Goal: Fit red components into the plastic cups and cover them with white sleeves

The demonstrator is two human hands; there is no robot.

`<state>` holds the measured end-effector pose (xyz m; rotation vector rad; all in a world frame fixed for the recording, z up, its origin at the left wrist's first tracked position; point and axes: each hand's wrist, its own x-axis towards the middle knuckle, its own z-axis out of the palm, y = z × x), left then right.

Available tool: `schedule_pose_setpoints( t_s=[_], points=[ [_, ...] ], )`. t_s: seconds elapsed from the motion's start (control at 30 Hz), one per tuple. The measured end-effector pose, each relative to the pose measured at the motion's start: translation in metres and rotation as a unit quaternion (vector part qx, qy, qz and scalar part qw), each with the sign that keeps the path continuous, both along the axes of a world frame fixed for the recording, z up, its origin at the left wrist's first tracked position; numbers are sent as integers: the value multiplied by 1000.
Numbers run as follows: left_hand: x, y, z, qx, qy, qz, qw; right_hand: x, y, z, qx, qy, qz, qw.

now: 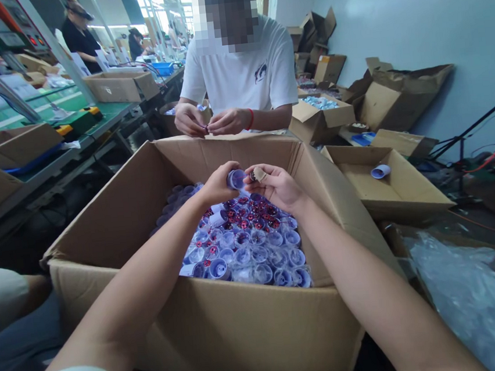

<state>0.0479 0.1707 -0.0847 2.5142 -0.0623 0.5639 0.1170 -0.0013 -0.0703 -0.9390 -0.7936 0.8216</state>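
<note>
In the head view, my left hand (221, 184) is wrapped round a lavender plastic cup (236, 179), its open end turned towards me. My right hand (280, 187) is just right of the cup, with thumb and fingers pinched on a small dark part (253, 176) whose kind I cannot make out. A beige cover sits on the thumb. Both hands are above a large cardboard box (208, 323). Inside it lie many lavender cups (219, 268), with small shiny red parts (252, 211) scattered over those in the middle.
Across the box a co-worker (237, 75) holds a small dark red piece in both hands. At right stands a shallow carton (405, 188) with one cup (380, 171) in it, and clear plastic bags (471, 286) lie nearer. A green workbench (113, 114) runs along the left.
</note>
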Motion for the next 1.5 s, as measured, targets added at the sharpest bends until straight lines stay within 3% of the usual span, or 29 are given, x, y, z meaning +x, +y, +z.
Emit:
schedule_pose_setpoints(
  t_s=[0.17, 0.3, 0.4, 0.7, 1.23, 1.5],
  points=[
    [-3, 1, 7, -19, 37, 17, 999, 0, -1, 2, -13, -9, -14, 1000],
    [-5, -2, 10, -102, 93, -15, 990, -1, 0, 0, -30, -17, -15, 999],
    [-6, -4, 11, -122, 119, -36, 985, -1, 1, -1, -33, -16, -13, 999],
    [-5, -5, 13, -97, 134, -55, 985, -2, 3, -3, -55, -21, -13, 998],
    [-2, 3, 3, -118, 124, -12, 985, -1, 6, -9, -118, -15, 2, 993],
    [-2, -4, 6, -70, 114, -31, 990, 2, 14, -21, -149, -47, -71, 985]
  ],
)
